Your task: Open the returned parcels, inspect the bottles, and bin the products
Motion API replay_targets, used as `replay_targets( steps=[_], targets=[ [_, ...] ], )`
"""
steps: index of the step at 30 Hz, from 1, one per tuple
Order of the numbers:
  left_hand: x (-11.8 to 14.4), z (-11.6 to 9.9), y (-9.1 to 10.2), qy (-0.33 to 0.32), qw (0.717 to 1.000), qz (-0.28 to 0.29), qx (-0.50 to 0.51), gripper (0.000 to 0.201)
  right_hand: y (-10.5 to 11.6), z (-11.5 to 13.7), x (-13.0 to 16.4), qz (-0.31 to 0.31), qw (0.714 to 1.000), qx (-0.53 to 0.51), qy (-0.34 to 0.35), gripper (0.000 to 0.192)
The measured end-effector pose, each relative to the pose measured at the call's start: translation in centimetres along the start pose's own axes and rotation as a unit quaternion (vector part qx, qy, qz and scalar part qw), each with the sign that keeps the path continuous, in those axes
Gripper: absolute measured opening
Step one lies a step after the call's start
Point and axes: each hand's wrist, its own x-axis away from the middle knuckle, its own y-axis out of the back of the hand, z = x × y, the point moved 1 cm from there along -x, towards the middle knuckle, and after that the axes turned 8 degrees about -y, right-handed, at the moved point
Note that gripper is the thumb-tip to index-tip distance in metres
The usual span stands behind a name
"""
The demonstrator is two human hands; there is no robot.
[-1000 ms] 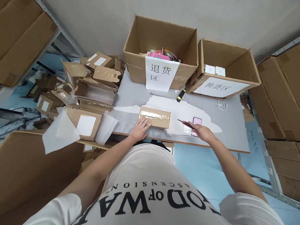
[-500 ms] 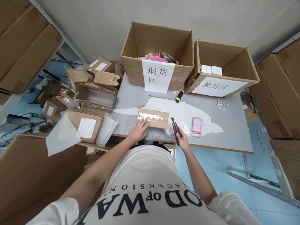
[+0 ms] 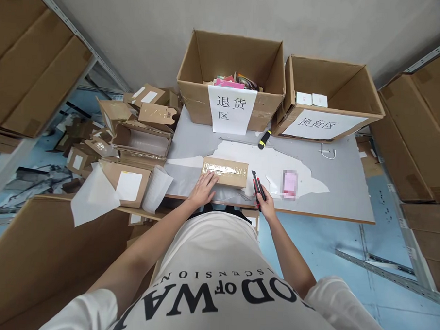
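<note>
A taped cardboard box (image 3: 230, 172) lies on the table in front of me, with shiny tape along its top. My left hand (image 3: 203, 187) rests on its near left corner, fingers stretched over the top edge. To the right of the box, my right hand (image 3: 266, 203) is closed around a black and red utility knife (image 3: 257, 186). The knife points away from me, apart from the box; I cannot tell how far its blade is out. Right of that hand lies a small pink packet (image 3: 289, 183), its surface blurred.
Two open cartons with paper signs, a left carton (image 3: 193, 103) and a right carton (image 3: 354, 105), stand at the back of the grey table (image 3: 346, 190). A yellow and black cutter (image 3: 264, 139) lies before them. Opened boxes (image 3: 141, 142) are piled at left. Metal shelving stands at right.
The camera view has shifted slightly. My left hand stays on the box, and my right hand still holds the utility knife in nearly the same place.
</note>
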Motion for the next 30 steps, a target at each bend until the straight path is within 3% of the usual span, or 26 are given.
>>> replay_targets(
  steps=[6,15,30],
  targets=[
    [0.3,0.1,-0.3,0.004,1.0,0.01,-0.003,0.068,0.2,-0.6,-0.5,-0.046,0.999,0.006,-0.003,0.092],
    [0.4,-0.1,-0.4,0.007,1.0,0.02,-0.013,0.069,0.9,-1.8,-2.2,-0.09,0.996,-0.01,-0.009,0.079],
    [0.5,-0.3,-1.0,0.021,0.999,0.017,-0.017,0.071,0.2,-2.1,-2.7,-0.093,0.992,0.086,0.015,0.079]
  ],
)
